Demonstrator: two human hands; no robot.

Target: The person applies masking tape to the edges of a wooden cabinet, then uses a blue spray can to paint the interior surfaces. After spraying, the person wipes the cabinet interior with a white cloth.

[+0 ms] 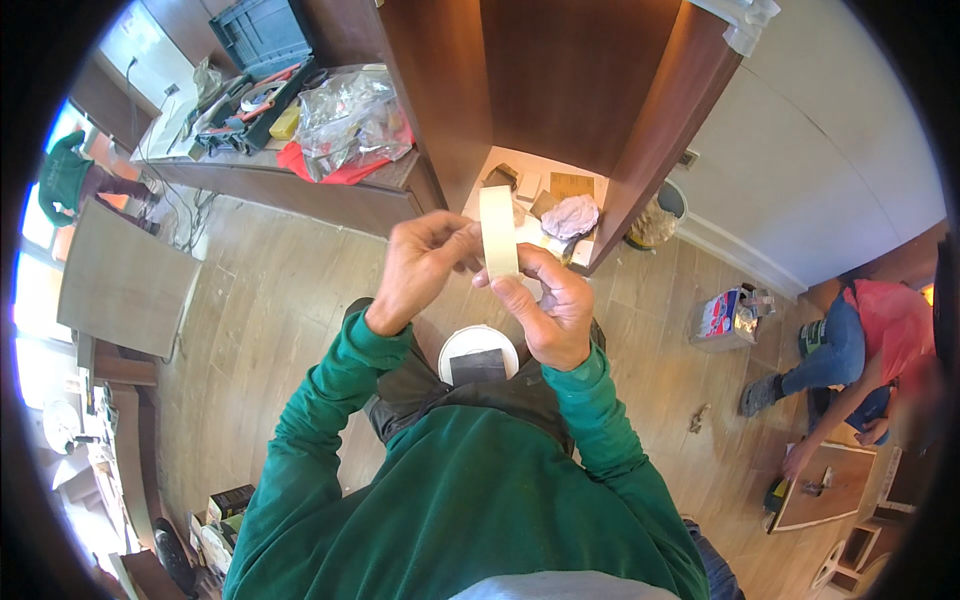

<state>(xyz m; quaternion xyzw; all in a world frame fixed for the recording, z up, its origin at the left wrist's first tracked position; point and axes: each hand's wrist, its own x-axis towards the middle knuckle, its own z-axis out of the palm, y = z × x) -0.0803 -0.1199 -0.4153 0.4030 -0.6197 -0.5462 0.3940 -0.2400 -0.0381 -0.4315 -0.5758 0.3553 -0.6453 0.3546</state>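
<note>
Upper left, a counter (pixel 330 197) carries an open toolbox (pixel 264 58). At frame centre, the person's left hand (pixel 432 265) has fingertips bunched beside a pale tape roll (pixel 498 235); its grip cannot be told. The right hand (pixel 548 300) pinches the roll. Wood-look flooring (pixel 640 400) extends rightward, toward a crouching worker (pixel 888 325).

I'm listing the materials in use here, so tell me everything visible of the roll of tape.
The roll of tape is pale cream, with a smooth, matte, paper-like outer face turned toward the camera. Its core is not clearly visible. It is held up in front of the open brown cabinet. The right hand grips its lower end; the left hand has its fingertips at the left edge. Whether any tape is peeled loose can't be told.
</note>
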